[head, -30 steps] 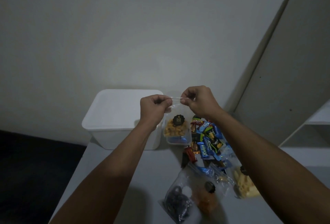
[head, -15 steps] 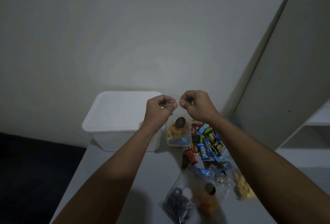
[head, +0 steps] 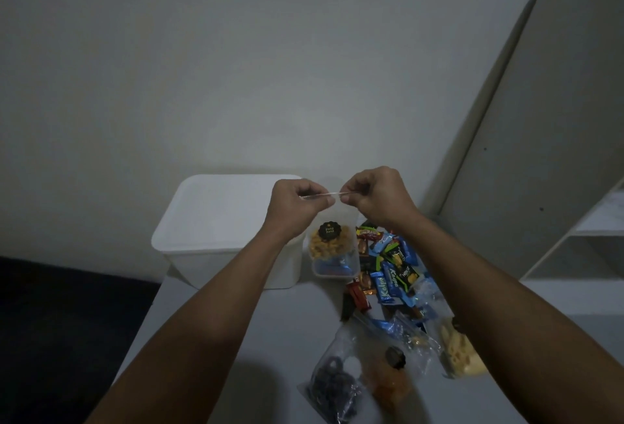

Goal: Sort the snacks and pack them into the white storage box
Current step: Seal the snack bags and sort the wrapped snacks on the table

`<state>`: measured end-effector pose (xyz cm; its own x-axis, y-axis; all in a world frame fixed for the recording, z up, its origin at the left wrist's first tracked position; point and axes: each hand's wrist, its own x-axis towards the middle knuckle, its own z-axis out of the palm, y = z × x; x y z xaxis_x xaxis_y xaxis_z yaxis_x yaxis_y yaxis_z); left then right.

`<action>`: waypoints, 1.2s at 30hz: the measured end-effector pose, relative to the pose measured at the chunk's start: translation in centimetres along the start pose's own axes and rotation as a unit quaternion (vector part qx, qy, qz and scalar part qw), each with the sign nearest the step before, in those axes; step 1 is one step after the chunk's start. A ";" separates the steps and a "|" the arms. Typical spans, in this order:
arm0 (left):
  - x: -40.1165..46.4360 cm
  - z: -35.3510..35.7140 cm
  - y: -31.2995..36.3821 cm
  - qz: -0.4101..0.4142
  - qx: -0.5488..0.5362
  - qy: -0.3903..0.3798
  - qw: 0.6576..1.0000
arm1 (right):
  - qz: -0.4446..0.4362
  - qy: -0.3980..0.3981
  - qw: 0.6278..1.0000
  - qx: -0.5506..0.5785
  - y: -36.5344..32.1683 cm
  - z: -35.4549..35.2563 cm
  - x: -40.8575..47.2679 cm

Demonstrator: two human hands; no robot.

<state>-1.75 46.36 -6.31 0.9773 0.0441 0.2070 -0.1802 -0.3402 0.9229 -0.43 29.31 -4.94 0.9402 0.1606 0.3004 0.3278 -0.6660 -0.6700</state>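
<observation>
A plain grey wall stands behind a pale counter (head: 209,332), and a leaning board (head: 547,126) fills the far right. The white storage box (head: 216,221) sits at the far left of the counter, its lid on. To its right lies a heap of wrapped snacks (head: 391,268), with three small clear bags nearer: dark pieces (head: 332,386), orange pieces (head: 388,383) and yellow pieces (head: 461,354). A clear zip bag (head: 332,241) of yellow snacks hangs upright, long axis vertical, above a small clear tub (head: 336,266). The left hand (head: 295,202) and the right hand (head: 373,194) each pinch its top edge, which runs left to right between them.
</observation>
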 end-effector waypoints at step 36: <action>-1.4 0.6 -1.2 -0.051 0.149 0.148 0.976 | 0.081 -0.012 0.997 0.006 2.9 -0.4 -1.2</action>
<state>-2.87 46.18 -7.89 0.9052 0.3469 0.2457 -0.0010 -0.5762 0.8173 -0.65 26.94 -6.99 0.9828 0.0692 0.1713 0.1725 -0.6761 -0.7163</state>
